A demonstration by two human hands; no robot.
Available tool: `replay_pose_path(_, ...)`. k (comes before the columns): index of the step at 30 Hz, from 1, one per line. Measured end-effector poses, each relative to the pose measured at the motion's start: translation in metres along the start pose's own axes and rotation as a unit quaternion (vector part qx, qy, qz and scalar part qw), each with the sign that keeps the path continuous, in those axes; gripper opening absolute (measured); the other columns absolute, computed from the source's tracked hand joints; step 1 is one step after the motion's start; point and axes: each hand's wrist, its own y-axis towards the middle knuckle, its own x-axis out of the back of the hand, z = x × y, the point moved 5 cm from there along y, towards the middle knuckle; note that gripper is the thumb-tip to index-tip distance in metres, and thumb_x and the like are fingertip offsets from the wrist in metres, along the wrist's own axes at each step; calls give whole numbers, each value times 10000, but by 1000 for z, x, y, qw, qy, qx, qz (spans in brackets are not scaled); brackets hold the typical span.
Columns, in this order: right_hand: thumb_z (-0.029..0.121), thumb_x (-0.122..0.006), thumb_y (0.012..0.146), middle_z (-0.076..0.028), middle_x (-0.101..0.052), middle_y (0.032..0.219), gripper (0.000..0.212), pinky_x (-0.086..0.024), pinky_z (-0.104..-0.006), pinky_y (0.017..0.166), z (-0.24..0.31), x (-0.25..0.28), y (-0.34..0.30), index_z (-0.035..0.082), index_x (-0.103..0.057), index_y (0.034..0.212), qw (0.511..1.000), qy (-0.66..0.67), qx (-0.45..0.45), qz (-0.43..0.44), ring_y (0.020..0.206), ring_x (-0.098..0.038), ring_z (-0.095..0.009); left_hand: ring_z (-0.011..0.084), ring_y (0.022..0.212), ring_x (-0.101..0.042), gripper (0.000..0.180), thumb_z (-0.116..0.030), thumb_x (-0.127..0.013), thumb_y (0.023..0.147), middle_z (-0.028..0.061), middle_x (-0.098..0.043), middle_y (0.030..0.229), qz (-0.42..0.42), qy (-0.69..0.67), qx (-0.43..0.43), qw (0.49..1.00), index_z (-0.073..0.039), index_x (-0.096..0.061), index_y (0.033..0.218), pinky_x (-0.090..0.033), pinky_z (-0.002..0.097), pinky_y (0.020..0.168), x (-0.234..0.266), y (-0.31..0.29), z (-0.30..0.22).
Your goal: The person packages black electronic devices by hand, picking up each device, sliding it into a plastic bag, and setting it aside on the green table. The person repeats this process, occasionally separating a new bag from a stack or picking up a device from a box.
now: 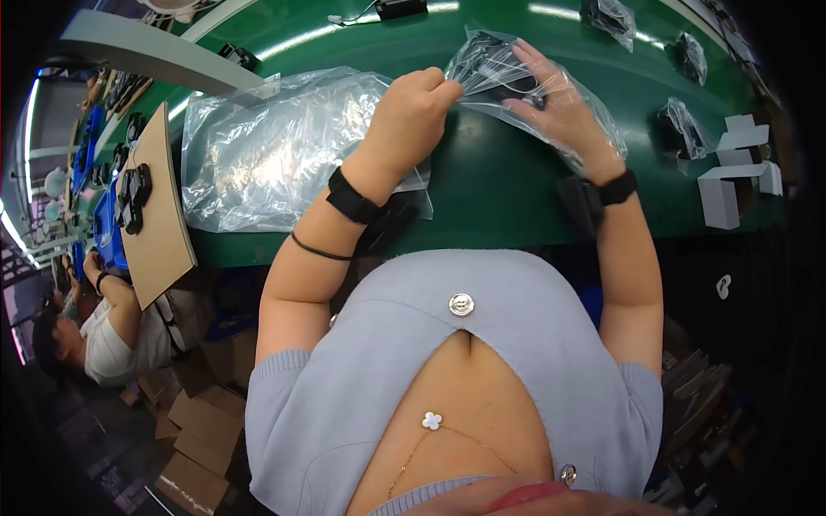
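My left hand point(415, 107) is closed in a pinch on the gathered edge of a clear plastic bag point(482, 56). The bag is stretched to the right over my right hand point(564, 112), its film reaching back to the wrist. Inside it, my right thumb and fingers are set around a black power adapter point(508, 91) with a thin cable; the film's glare partly hides its shape. Beside my left forearm, a stack of flat clear plastic bags point(267, 155) lies on the green table point(482, 189).
Several bagged black items, one of them point(682, 129) near a white open carton point(727, 193), lie to the right. Another black adapter point(401, 9) lies at the far edge. A grey curved post point(163, 52) and a tan board point(155, 215) stand left, near a co-worker point(112, 335).
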Motion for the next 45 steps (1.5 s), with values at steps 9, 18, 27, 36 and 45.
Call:
replay_pose_path(9, 129, -596, 888, -164, -553, 1220, 438, -418, -321, 940, -2, 52, -101, -18, -457, 1275, 833, 503, -218, -72, 1055, -559, -215, 293, 795, -554, 134, 27, -601, 731, 103, -553, 830, 47, -9, 11, 999, -34, -575, 848, -469, 365, 705, 7, -10, -20)
replay_pose_path(18, 53, -629, 822, -156, -557, 1210, 328, -255, -463, 1076, 60, 92, -117, 15, -555, 1140, 977, -143, -10, -157, 1240, -441, -314, 272, 849, -554, 176, -18, -623, 721, 81, -571, 922, 48, -5, -39, 998, -59, -560, 880, -459, 359, 780, 2, -9, -34)
replay_pose_path(27, 123, -611, 852, -146, -620, 1104, 232, -209, -478, 1091, 35, 87, -97, 35, -527, 1049, 986, -145, 79, -20, 1194, -495, -290, 288, 922, -570, 145, -52, -618, 782, 95, -611, 959, 58, -89, 2, 994, -52, -554, 913, -430, 384, 880, -8, -5, -31)
replay_pose_path(36, 215, -510, 940, -77, -623, 696, 171, -474, -309, 559, -57, 60, -45, 46, -525, 962, 940, 114, -311, -77, 601, -584, -173, 353, 816, -571, 359, -147, -651, 803, 229, -558, 987, -22, -45, 159, 986, -10, -520, 1108, -425, 421, 838, -25, 5, -22)
replay_pose_path(45, 196, -520, 874, -179, -602, 748, 176, -481, -452, 635, -61, -2, -3, 62, -481, 981, 981, -135, -136, -9, 736, -596, -389, 167, 748, -621, 523, -67, -553, 879, 149, -543, 1045, 117, -445, 428, 778, 2, -326, 1346, -530, 248, 510, -50, -18, 6)
